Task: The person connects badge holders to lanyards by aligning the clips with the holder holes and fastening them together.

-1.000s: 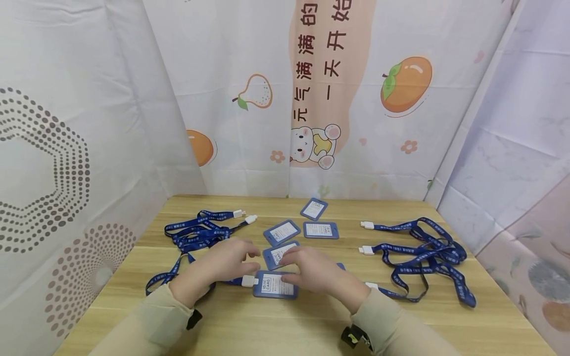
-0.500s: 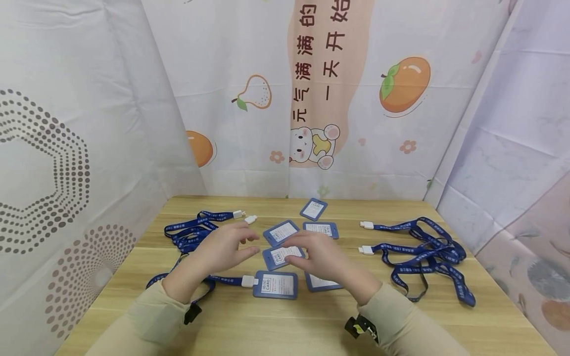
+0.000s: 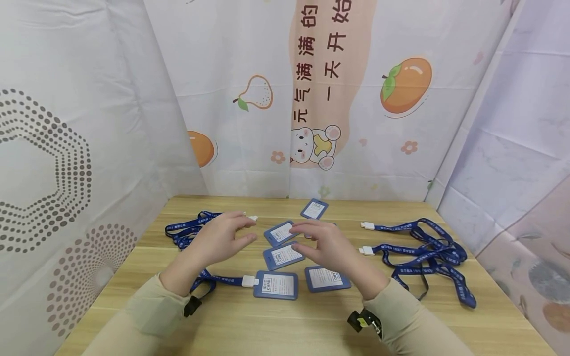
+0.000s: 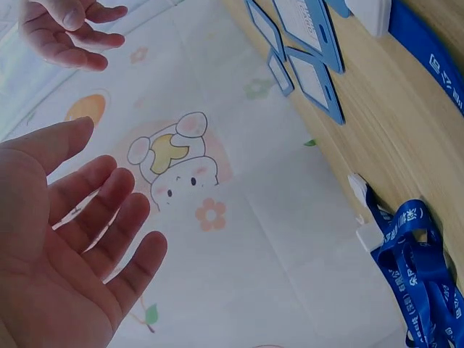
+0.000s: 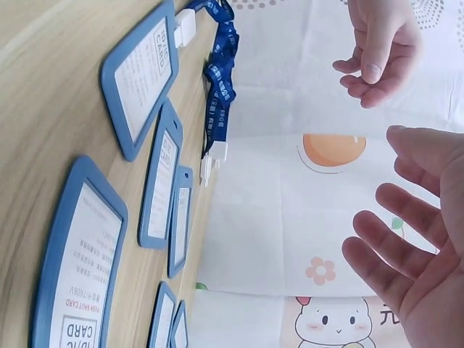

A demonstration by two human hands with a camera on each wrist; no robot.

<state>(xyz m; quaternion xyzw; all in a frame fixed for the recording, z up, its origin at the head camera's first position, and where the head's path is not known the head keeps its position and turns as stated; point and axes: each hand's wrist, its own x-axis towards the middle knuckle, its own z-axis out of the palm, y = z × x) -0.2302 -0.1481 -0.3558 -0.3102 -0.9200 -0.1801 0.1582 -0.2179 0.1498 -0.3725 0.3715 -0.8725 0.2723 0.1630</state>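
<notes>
My left hand (image 3: 220, 240) hovers over the left half of the table, holding nothing, its fingers loosely bent. Opposite it, my right hand (image 3: 327, 247) hangs in the air over the blue card holders, palm facing left and nothing in its grasp. Both wrist views show relaxed, spread fingers. Below and between the hands lies a blue card holder (image 3: 275, 285) joined to the white clip (image 3: 248, 281) of a blue lanyard (image 3: 229, 280). Another card holder (image 3: 327, 278) lies to its right, under the right wrist. A third card holder (image 3: 283, 255) sits just behind, partly overlapped by the right fingertips.
More card holders, one at mid-table (image 3: 280, 232) and one at the back (image 3: 314, 208), lie loose. Several blue lanyards with white clips are heaped at right (image 3: 427, 252), and others at left (image 3: 184, 232) are partly hidden by my left hand. A printed curtain (image 3: 249, 148) hangs behind the table.
Both hands have lifted off the clipped card holder and drawn apart, the left up and leftward, the right up and rightward. The clipped holder stays in place, and the lower right holder is now uncovered.
</notes>
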